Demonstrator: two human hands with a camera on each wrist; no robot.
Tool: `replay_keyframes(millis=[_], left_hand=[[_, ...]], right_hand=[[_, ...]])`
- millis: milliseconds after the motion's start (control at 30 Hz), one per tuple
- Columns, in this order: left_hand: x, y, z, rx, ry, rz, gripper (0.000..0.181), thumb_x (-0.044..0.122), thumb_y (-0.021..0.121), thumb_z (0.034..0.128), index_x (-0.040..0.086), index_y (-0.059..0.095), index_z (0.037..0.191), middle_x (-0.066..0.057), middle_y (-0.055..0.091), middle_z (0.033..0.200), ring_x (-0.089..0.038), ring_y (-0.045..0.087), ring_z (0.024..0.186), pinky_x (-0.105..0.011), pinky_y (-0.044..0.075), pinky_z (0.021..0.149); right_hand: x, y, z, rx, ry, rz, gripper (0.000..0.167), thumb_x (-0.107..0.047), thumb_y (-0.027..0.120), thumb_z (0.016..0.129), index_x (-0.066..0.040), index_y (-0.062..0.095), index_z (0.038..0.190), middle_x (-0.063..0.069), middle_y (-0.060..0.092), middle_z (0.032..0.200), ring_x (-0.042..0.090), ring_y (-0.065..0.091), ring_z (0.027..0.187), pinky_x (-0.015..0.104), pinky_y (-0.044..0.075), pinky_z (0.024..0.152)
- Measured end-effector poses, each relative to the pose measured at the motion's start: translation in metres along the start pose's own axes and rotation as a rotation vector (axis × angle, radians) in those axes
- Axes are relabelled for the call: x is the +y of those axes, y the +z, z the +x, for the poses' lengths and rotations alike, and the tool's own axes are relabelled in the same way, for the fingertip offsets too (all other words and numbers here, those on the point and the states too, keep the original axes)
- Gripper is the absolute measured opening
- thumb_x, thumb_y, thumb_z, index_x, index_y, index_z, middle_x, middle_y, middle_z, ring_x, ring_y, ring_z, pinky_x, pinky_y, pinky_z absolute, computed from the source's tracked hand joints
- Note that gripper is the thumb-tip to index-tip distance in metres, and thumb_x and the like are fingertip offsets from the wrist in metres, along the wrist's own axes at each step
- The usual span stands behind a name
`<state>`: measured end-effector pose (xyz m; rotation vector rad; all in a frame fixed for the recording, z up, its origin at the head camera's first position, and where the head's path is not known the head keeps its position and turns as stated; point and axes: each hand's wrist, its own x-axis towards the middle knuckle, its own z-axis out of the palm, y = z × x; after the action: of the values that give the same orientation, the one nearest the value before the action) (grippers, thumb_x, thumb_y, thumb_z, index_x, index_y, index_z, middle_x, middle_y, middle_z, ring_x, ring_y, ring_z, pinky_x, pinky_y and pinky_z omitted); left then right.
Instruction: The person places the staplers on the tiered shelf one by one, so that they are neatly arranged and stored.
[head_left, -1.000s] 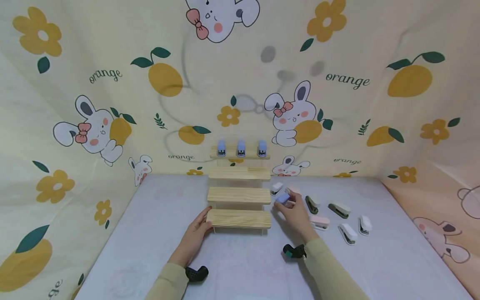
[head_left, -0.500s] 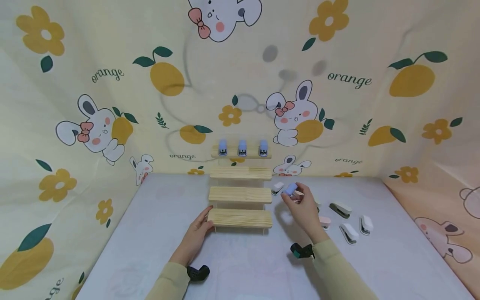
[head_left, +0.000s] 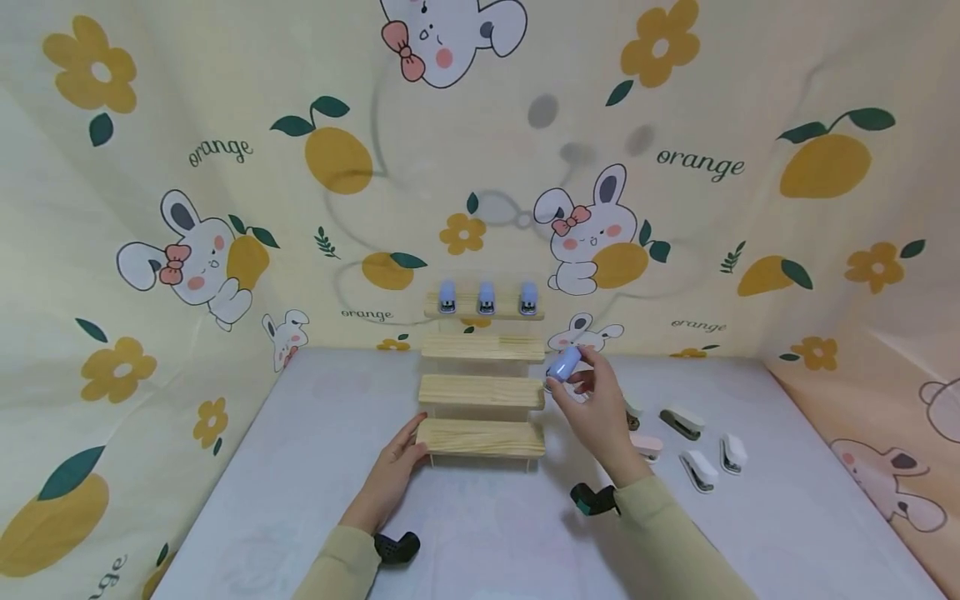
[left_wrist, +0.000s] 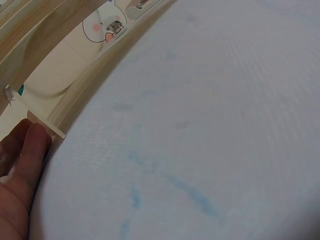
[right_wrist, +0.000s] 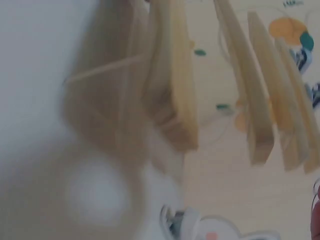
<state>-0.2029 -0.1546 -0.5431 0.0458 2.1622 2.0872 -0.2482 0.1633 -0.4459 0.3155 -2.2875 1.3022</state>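
Note:
A four-tier wooden display stand [head_left: 482, 388] stands at the back middle of the table. My left hand [head_left: 390, 471] holds the left end of its lowest tier; fingers [left_wrist: 34, 145] show by a thin leg in the left wrist view. Between right thumb and fingers I pinch a blue mini stapler [head_left: 564, 364], raised just right of the stand's upper tiers. My right hand [head_left: 600, 412] is mostly outside the right wrist view. On the top tier stand three blue staplers: left [head_left: 447, 297], middle [head_left: 487, 298] and right [head_left: 528, 298].
Several staplers lie on the table [head_left: 300, 533] at right: a pink one [head_left: 647, 447] partly behind my arm, a dark-based one [head_left: 682, 422], and white ones [head_left: 699, 471]. A white stapler [right_wrist: 186, 224] lies beside the stand. Patterned cloth [head_left: 480, 150] hangs behind.
My right hand has lifted the blue stapler off the table, first rightward, then back left and up towards the stand, turning it. My left hand has stayed at the lowest tier.

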Motion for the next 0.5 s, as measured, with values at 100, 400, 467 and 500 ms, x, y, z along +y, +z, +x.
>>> replay_keyframes(millis=[100,400,467,500], left_hand=[[-0.001,0.0,0.0,0.005,-0.005,0.0,0.054,0.025,0.053,0.0989,0.033,0.035,0.149,-0.001,0.038,0.151,-0.016,0.038,0.135,-0.041,0.028,0.113],[-0.002,0.0,0.001,0.001,-0.006,-0.005,0.054,0.024,0.052,0.0997,0.033,0.034,0.15,0.0,0.036,0.152,-0.016,0.036,0.136,-0.041,0.028,0.113],[-0.001,0.0,0.0,0.002,-0.002,-0.002,0.054,0.024,0.052,0.0998,0.031,0.034,0.15,-0.002,0.036,0.152,-0.017,0.036,0.137,-0.042,0.027,0.113],[0.0,0.0,0.0,0.002,-0.001,-0.001,0.054,0.024,0.052,0.0999,0.031,0.034,0.15,-0.002,0.036,0.152,-0.018,0.036,0.137,-0.042,0.027,0.114]], right_hand=[[-0.01,0.007,0.006,-0.028,-0.044,0.013,0.07,-0.027,0.075,0.085,-0.005,0.04,0.141,0.008,0.051,0.128,0.024,0.057,0.088,0.029,0.049,0.071],[-0.034,0.033,0.023,-0.127,-0.072,0.089,0.068,-0.032,0.072,0.088,-0.008,0.039,0.142,0.005,0.049,0.129,0.019,0.054,0.084,0.03,0.047,0.063],[-0.037,0.04,0.026,-0.143,-0.089,0.099,0.066,-0.033,0.072,0.087,-0.01,0.041,0.141,0.004,0.05,0.127,0.018,0.054,0.08,0.027,0.046,0.06],[-0.038,0.044,0.028,-0.15,-0.093,0.103,0.065,-0.033,0.072,0.087,-0.011,0.042,0.14,0.003,0.051,0.126,0.017,0.053,0.08,0.027,0.045,0.059]])
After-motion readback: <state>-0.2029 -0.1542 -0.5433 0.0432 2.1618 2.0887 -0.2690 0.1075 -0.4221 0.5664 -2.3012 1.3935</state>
